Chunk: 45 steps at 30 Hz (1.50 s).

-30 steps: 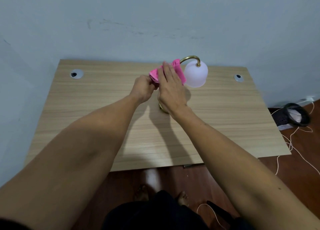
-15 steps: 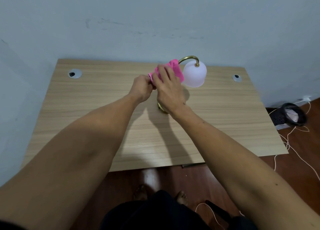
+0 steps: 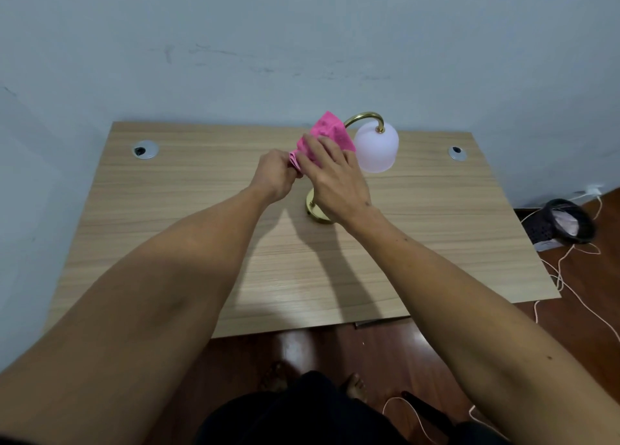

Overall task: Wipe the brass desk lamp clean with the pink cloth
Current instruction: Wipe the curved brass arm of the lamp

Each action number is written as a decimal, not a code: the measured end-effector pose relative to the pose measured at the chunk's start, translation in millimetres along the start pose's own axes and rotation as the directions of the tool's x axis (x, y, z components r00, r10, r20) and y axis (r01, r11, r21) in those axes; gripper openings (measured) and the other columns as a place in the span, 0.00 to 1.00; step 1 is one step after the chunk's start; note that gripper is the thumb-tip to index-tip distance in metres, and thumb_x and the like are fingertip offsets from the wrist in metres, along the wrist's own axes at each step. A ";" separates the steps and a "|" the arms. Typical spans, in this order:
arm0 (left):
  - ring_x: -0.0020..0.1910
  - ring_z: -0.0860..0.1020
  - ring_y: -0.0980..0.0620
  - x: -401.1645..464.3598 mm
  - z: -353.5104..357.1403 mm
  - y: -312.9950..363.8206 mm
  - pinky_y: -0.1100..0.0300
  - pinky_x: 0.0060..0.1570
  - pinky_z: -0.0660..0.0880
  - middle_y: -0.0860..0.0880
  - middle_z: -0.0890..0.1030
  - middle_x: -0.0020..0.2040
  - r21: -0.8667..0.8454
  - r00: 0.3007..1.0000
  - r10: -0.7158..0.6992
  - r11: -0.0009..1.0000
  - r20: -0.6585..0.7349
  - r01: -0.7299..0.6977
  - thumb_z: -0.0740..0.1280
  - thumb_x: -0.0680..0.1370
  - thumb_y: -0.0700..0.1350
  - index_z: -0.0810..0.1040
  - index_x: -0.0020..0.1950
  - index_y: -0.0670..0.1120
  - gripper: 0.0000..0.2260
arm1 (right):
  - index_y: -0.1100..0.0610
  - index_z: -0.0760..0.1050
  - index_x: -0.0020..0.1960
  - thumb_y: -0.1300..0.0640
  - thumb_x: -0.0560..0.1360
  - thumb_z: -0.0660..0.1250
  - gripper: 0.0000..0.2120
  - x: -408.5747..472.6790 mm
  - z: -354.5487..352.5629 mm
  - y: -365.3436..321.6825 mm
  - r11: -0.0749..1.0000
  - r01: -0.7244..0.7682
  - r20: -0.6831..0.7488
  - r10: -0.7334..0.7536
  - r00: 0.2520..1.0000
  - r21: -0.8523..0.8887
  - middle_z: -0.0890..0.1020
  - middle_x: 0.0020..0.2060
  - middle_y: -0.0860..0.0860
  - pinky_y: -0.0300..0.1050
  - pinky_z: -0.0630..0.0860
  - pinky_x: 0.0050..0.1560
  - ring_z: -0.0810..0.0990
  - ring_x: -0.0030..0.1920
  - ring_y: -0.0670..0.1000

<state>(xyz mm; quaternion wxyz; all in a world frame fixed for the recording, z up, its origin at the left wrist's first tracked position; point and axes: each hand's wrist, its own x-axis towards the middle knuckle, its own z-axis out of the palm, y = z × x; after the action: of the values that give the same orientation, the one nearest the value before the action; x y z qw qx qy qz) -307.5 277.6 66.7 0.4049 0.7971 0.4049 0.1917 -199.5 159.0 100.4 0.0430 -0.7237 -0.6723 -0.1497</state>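
Observation:
The brass desk lamp stands near the back middle of the wooden desk (image 3: 436, 243). Its curved brass neck (image 3: 364, 117) arcs over to a white bell shade (image 3: 377, 149), and part of its round brass base (image 3: 313, 209) shows under my right wrist. The pink cloth (image 3: 330, 136) is bunched around the upright stem, which is hidden. My right hand (image 3: 335, 179) presses on the cloth with its fingers spread over it. My left hand (image 3: 275, 176) pinches the cloth's lower left edge.
Two round cable grommets sit in the desk's back corners, one on the left (image 3: 145, 149) and one on the right (image 3: 457, 152). A black bin (image 3: 567, 221) and white cords (image 3: 570, 277) lie on the wooden floor to the right. A pale wall stands right behind the desk.
Both hands and the cloth have shifted slightly along the stem, and the cloth's top corner now stands higher beside the neck. The lamp itself has not moved.

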 end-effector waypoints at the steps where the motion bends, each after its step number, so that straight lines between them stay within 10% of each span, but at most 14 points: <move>1: 0.44 0.80 0.53 -0.5 0.0 0.5 0.60 0.50 0.77 0.43 0.87 0.44 -0.025 1.000 0.000 1.000 0.005 0.000 0.67 0.77 0.35 0.87 0.49 0.41 0.09 | 0.58 0.73 0.70 0.64 0.71 0.55 0.28 0.7 -1.4 -0.2 0.998 -0.055 -0.007 0.055 0.998 0.031 0.73 0.72 0.59 0.58 0.72 0.55 0.71 0.69 0.61; 6: 0.43 0.80 0.53 0.3 -1.1 1.1 0.73 0.37 0.70 0.45 0.85 0.41 -0.018 1.000 -0.001 1.000 0.017 0.001 0.67 0.77 0.34 0.86 0.47 0.40 0.08 | 0.62 0.76 0.66 0.66 0.69 0.54 0.27 0.9 0.8 -2.5 0.997 -0.025 -0.032 0.027 0.999 0.073 0.76 0.67 0.61 0.59 0.75 0.46 0.73 0.61 0.64; 10: 0.41 0.78 0.54 1.6 -0.4 -1.5 0.64 0.40 0.72 0.42 0.86 0.41 -0.020 1.000 -0.001 1.000 0.018 0.001 0.68 0.77 0.35 0.86 0.45 0.41 0.07 | 0.61 0.76 0.65 0.65 0.70 0.55 0.25 3.6 -1.6 10.8 0.994 0.089 -0.042 -0.087 0.995 0.061 0.77 0.66 0.59 0.60 0.74 0.52 0.72 0.59 0.62; 16: 0.41 0.78 0.55 3.7 2.0 -2.3 0.69 0.44 0.73 0.47 0.83 0.41 -0.147 0.999 0.000 0.989 0.043 0.006 0.71 0.79 0.41 0.86 0.51 0.40 0.06 | 0.66 0.77 0.62 0.68 0.71 0.55 0.23 -1.8 0.4 1.6 0.919 -0.130 -0.186 0.211 0.960 0.373 0.78 0.59 0.64 0.51 0.72 0.55 0.72 0.55 0.60; 23: 0.45 0.79 0.56 5.3 3.5 -5.8 0.74 0.47 0.72 0.48 0.84 0.43 -0.164 0.999 -0.030 0.986 0.037 0.035 0.74 0.77 0.40 0.86 0.51 0.41 0.05 | 0.61 0.81 0.53 0.61 0.77 0.55 0.16 -1.2 -18.7 11.3 0.690 -0.472 0.029 0.549 0.835 0.549 0.80 0.52 0.58 0.56 0.76 0.55 0.77 0.53 0.57; 26: 0.49 0.82 0.55 4.8 3.8 -8.0 0.62 0.59 0.77 0.48 0.86 0.47 -0.182 0.999 -0.045 0.982 0.031 0.050 0.74 0.76 0.41 0.86 0.53 0.42 0.06 | 0.62 0.82 0.53 0.66 0.76 0.56 0.16 -4.4 -34.9 13.8 0.619 -0.375 -0.185 0.652 0.735 0.690 0.80 0.50 0.57 0.41 0.73 0.58 0.72 0.50 0.45; 30: 0.50 0.81 0.55 3.8 4.3 -5.8 0.60 0.60 0.76 0.48 0.86 0.48 -0.184 0.998 -0.050 0.981 0.027 0.054 0.75 0.76 0.40 0.86 0.54 0.42 0.08 | 0.65 0.78 0.63 0.71 0.73 0.57 0.21 6.8 -32.0 4.3 0.766 -0.145 -0.333 0.431 0.839 0.626 0.77 0.58 0.61 0.45 0.71 0.62 0.74 0.58 0.56; 34: 0.47 0.80 0.57 0.4 1.2 -1.2 0.66 0.51 0.73 0.49 0.85 0.45 -0.133 0.999 -0.049 0.990 0.018 0.051 0.74 0.76 0.40 0.86 0.53 0.43 0.07 | 0.65 0.77 0.60 0.66 0.69 0.55 0.23 11.5 -8.8 -6.0 0.962 -0.034 -0.159 0.080 0.984 0.271 0.78 0.59 0.61 0.59 0.74 0.54 0.73 0.56 0.62; 45: 0.37 0.69 0.54 -4.2 0.1 2.5 0.72 0.29 0.66 0.46 0.74 0.35 -0.013 0.999 0.011 1.000 -0.035 -0.011 0.67 0.75 0.32 0.85 0.48 0.41 0.09 | 0.62 0.74 0.64 0.63 0.73 0.56 0.20 2.7 12.7 -9.0 0.977 0.124 -0.005 -0.127 0.992 -0.175 0.68 0.65 0.57 0.53 0.68 0.42 0.74 0.56 0.60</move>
<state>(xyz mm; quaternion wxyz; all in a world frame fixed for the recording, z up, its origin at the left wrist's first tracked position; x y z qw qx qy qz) -308.8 273.3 68.6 0.4019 0.7932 0.4063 0.2104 -206.3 165.7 87.9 -0.0245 -0.6795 -0.7007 -0.2161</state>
